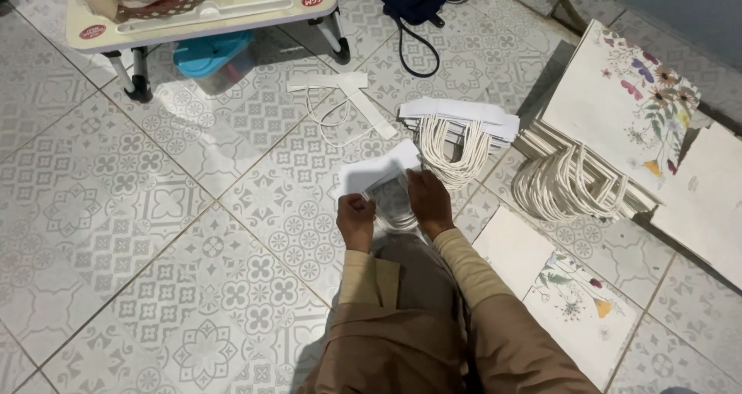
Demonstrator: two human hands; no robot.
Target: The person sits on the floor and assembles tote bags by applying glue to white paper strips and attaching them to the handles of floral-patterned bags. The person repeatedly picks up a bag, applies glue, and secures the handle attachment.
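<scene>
Over the patterned floor tiles (pixel 193 208), left hand (pixel 355 222) and right hand (pixel 429 201) grip a white paper strip with cord loop (pixel 392 197)

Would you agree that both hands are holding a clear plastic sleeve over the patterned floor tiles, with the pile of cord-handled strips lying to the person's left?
Not quite: the head view shows the pile of cord-handled strips lying to the person's right. The left hand and right hand do hold the clear plastic sleeve over the patterned floor tiles.

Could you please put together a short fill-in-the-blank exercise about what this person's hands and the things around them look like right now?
1. The left hand and right hand both hold a small ____ paper piece.
2. The stack of paper strips carries white ____ handles.
3. The paper bags are printed with ____.
4. Everything lies on a patterned ____ floor.

Missing words: white; cord; flowers; tiled
</scene>
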